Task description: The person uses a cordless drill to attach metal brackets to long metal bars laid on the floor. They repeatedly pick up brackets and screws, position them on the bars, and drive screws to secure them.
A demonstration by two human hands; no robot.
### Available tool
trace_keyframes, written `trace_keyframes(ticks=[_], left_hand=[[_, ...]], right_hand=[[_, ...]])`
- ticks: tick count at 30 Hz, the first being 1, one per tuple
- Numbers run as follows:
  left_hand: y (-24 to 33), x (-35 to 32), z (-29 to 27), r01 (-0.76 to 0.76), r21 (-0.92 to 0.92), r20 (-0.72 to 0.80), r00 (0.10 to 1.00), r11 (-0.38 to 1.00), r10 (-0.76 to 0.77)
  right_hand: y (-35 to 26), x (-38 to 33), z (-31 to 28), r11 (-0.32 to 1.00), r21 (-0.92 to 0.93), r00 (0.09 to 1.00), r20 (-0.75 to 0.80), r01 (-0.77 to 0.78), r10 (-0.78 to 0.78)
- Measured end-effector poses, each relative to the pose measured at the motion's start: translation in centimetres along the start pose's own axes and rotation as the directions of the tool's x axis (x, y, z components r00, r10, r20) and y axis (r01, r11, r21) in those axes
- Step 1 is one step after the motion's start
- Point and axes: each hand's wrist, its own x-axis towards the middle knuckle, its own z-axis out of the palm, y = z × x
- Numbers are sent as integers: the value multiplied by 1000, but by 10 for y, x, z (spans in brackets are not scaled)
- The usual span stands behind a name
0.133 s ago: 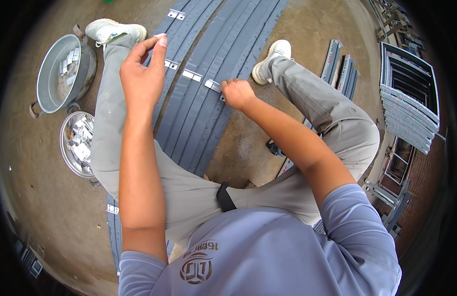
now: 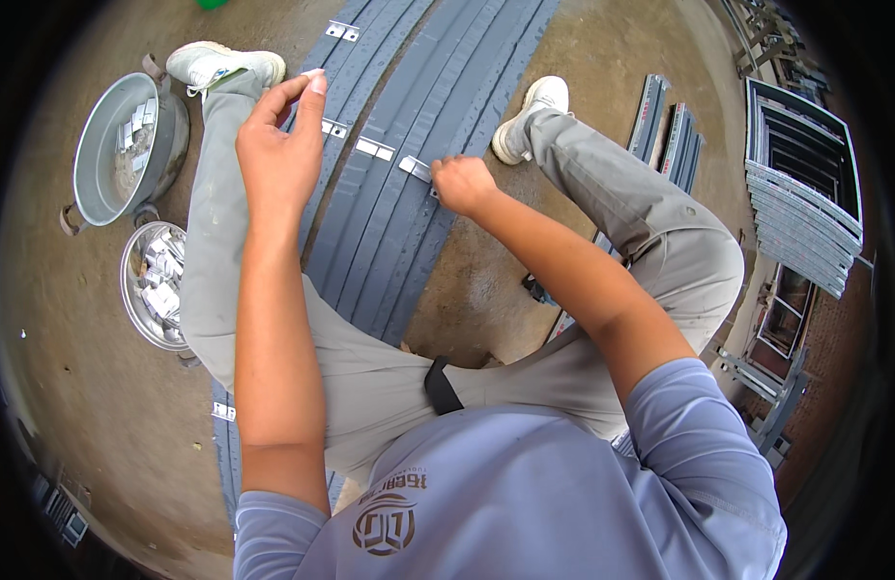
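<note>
My left hand (image 2: 281,135) is raised over the left part of the grey metal profiles (image 2: 370,222), thumb and forefinger pinched together. Whatever lies between those fingertips is too small to make out. Further right, my right hand (image 2: 462,184) is closed at the end of a small silver metal bracket (image 2: 415,168) that lies across the right-hand profiles; the fingers hide part of it. Left of that sits another bracket (image 2: 375,148). A bracket with holes (image 2: 333,128) is close beside my left wrist, and one more bracket (image 2: 342,31) lies at the far end.
Left of my leg stand a deep grey pot (image 2: 159,164) and a shallow metal bowl (image 2: 130,304), both holding silver brackets. More profiles (image 2: 649,121) lie beyond my right leg. Stacked metal frames (image 2: 800,227) are at the far right. My shoes flank the profiles.
Both hands keep nearly the same place and grip. The view has shifted very slightly.
</note>
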Motion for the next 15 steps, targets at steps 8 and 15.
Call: trace_keyframes(ticks=[8, 15], left_hand=[[-13, 1, 0, -85, 33, 22, 996, 996, 84], [-31, 2, 7, -61, 65, 99, 994, 996, 54]], right_hand=[[-1, 2, -33, 989, 59, 991, 29, -134, 132], [4, 6, -84, 659, -730, 982, 88, 179, -169]])
